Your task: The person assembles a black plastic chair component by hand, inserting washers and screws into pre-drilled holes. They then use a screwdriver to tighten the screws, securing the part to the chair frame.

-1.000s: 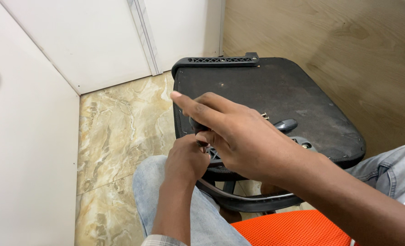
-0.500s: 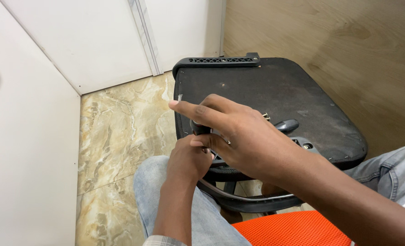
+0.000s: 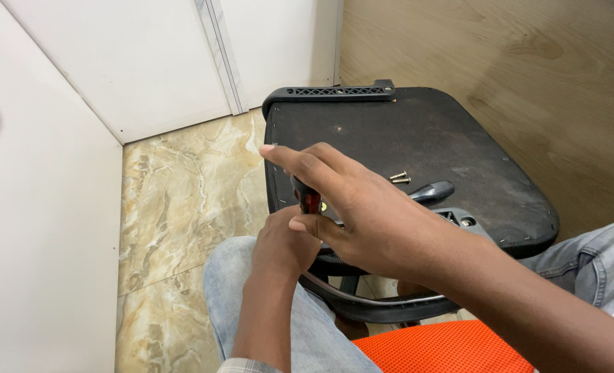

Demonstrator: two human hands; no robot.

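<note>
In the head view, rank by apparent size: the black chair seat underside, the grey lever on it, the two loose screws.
1. Black chair seat underside, by far the largest.
2. Grey lever, partly hidden behind the right hand.
3. Two loose screws, smallest; the pair look alike.

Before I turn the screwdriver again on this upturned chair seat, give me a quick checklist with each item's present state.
1. Right hand on the dark red screwdriver handle: ok.
2. Left hand steadying below the handle: ok.
3. Tip seated in a screw: cannot tell, hidden by the hands.
4. Loose screws lying on the black seat underside, clear of its edge: ok.
5. Grey lever clear of both hands: ok.
</note>
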